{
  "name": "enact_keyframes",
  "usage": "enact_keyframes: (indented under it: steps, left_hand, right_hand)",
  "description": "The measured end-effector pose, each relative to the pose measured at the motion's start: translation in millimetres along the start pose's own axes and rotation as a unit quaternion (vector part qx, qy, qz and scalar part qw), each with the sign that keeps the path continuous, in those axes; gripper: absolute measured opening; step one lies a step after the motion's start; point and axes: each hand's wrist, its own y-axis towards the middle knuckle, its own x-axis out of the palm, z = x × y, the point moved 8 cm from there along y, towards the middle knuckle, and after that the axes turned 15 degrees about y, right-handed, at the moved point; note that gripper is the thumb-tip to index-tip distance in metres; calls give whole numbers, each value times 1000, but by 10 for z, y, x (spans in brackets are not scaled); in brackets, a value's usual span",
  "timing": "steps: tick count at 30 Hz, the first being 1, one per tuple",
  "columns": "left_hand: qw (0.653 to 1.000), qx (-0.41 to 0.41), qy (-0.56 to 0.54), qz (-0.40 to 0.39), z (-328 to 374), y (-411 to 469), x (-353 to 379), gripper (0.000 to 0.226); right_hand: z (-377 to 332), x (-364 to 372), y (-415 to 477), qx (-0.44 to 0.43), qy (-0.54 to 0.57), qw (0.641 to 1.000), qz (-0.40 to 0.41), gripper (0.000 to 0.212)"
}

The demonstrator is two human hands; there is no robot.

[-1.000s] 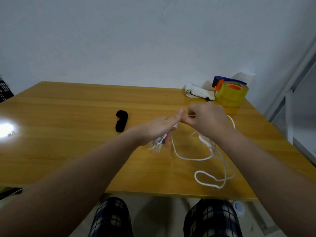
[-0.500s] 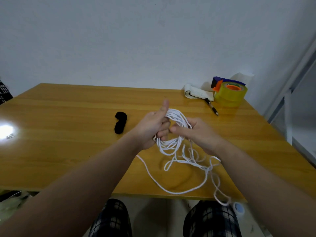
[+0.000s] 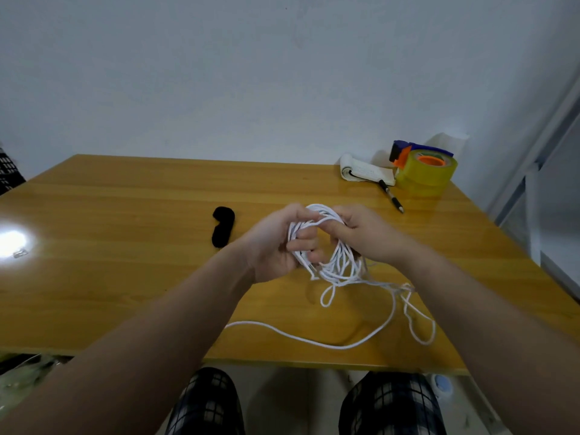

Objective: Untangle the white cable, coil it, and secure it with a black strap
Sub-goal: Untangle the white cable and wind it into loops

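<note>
In the head view, the person's left hand (image 3: 276, 243) is clenching its curled fingers around one side of a bundle of thin white cable (image 3: 337, 271), with several loops passing over the fingers. The right hand (image 3: 361, 237) is gripping the opposite side of the same bundle, its thumb and fingers closing on the loops at the top. Both hands are hovering just above the glossy yellow wooden table (image 3: 125, 215), near its middle. Below the hands, loose strands are hanging down onto the table, and one long strand is trailing towards the near edge and curving back to the left, with another narrow loop lying to the right. The short black fabric strap (image 3: 223, 226) is lying flat on the table just left of the left hand, apart from it. At the far right corner, a yellow tape roll in a blue and orange dispenser (image 3: 426, 171) is standing beside a white notepad (image 3: 364, 174) and a black pen (image 3: 390, 199).
</note>
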Motion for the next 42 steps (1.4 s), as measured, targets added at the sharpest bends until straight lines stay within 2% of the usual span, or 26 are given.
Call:
enact_keyframes:
  steps: [2,5,10,13,15,17,19,21,22,23,25,27,29,30,32,34,36,38,40,41,42]
  left_hand:
    - [997,21,69,24,81,-26,-2,25]
    - [980,34,139,139,107,8,-254,17]
    - [963,73,9,257,136,-34,-746,34]
    - [948,74,25,308,184,-81,-983,38]
    - [956,52,6,287,122,-47,-966,44]
    - [983,10,-34,180,31,14,-723,53]
    - [997,2,-34,74,27,13,-384,52]
    - [998,25,-38,39,109,-28,-131,45]
    - [996,46,-47,53,172,-31,-95,41]
    - [993,70,-65,75,244,-29,-113,39]
    - [982,106,-108,109,386,-31,-223,52]
    - [968,129,-137,168,499,-45,-426,65]
    - [946,149,-155,243,554,-69,-718,64]
    - [937,157,-153,271,558,-78,-859,59]
    - [931,156,-149,296,529,-90,-1039,39]
    - [935,151,-153,283,464,-47,-1079,12]
    - [936,142,-144,287,396,32,-1061,22]
    - [940,149,-122,282,380,110,-1008,27]
    - [947,148,-89,270,389,150,-879,25]
    - [950,145,-75,267,395,161,-808,20]
    - [949,132,-64,279,374,181,-776,25]
  right_hand:
    - [-11,-56,-30,10,66,998,-22,20]
    - [40,-228,-34,39,116,992,5,31]
    - [67,-516,-10,30,-12,997,75,13]
    - [28,-599,-35,3,-28,995,101,21]
    - [-14,-654,1,-36,-28,986,157,21]
    - [14,-814,13,-57,-28,958,281,24]
    - [166,-890,7,-9,-79,935,347,33]
    - [384,-791,31,75,-166,935,305,44]
    - [472,-711,37,105,-183,937,278,50]
    - [507,-622,30,117,-176,944,253,54]
    - [523,-439,20,111,-116,969,187,56]
    - [549,-215,-27,113,-41,990,76,47]
    - [562,-57,-123,114,-5,993,0,24]
    - [553,-49,-160,110,11,994,3,17]
    - [464,-85,-181,68,34,996,50,19]
    - [345,-83,-176,14,-37,997,67,27]
    - [304,-4,-158,5,-206,978,38,29]
    - [279,149,-148,16,-375,926,-31,30]
    - [168,341,-155,1,-464,881,-91,27]
    - [60,441,-156,-23,-480,871,-105,24]
    - [-59,520,-157,-55,-485,866,-110,21]
